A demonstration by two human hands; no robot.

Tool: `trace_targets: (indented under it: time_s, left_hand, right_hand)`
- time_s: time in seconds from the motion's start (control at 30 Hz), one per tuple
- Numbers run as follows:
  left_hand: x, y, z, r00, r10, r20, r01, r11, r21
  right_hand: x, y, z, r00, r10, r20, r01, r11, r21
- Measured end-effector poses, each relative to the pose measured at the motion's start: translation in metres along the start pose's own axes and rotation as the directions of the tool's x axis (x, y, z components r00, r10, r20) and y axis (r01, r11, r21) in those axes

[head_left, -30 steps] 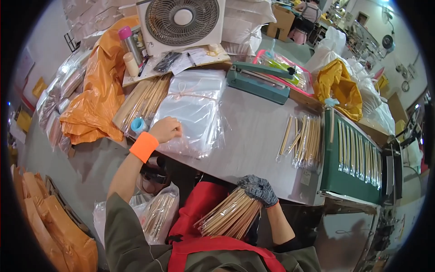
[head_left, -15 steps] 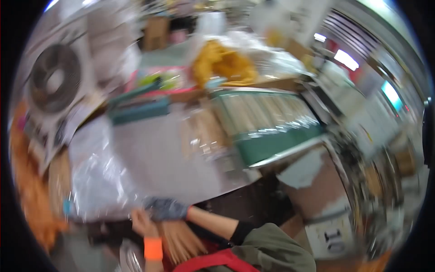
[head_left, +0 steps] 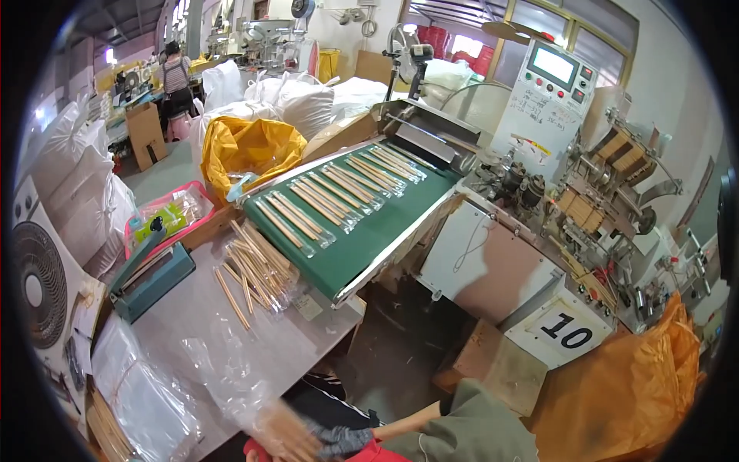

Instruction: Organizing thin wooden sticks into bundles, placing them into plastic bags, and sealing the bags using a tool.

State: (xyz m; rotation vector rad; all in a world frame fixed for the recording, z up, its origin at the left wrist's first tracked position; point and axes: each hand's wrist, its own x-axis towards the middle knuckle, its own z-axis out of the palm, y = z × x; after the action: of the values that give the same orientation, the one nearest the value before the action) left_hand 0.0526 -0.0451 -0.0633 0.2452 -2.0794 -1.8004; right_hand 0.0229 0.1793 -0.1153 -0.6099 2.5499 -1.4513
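Note:
My right hand [head_left: 340,442], in a dark knit glove, sits at the bottom edge, its forearm coming in from the right. It is closed around a blurred bundle of wooden chopsticks [head_left: 283,433] whose ends push into a clear plastic bag [head_left: 231,377] that hangs off the grey table [head_left: 308,339]. My left hand does not show in this view. Further up the table lies a loose pile of wrapped chopstick packs [head_left: 258,266], at the foot of a green conveyor belt [head_left: 362,239] carrying rows of the same packs.
A teal heat sealer [head_left: 150,271], a white fan [head_left: 35,285] and stacked clear bags [head_left: 138,389] stand left. A packing machine [head_left: 554,85] and cardboard box [head_left: 500,369] are right, with an orange bag [head_left: 631,385]. Behind are a yellow bag [head_left: 246,150] and a distant person [head_left: 175,73].
The view has swung right, from the fan and bag stack to the conveyor and machine. The chopstick bundle is now going into a clear bag, and my left hand has left the view.

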Motion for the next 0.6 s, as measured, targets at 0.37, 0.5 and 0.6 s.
trace_targets:
  time_s: [0.37,0.5,0.6]
  left_hand:
    - [-0.002,-0.051,-0.077,0.614,0.1,0.783,-0.6,0.704,0.381]
    - [0.029,-0.04,-0.064,0.627,0.382,0.679,-0.698,0.662,0.273]
    - [0.059,-0.005,-0.038,0.597,0.632,0.494,-0.786,0.583,0.203]
  right_hand:
    - [0.038,-0.033,-0.026,0.886,-0.324,0.33,0.439,0.816,-0.376]
    - [0.01,-0.007,0.002,0.664,-0.014,0.748,0.41,0.843,-0.348]
    - [0.056,-0.036,-0.021,0.831,-0.454,0.321,0.494,0.868,-0.051]
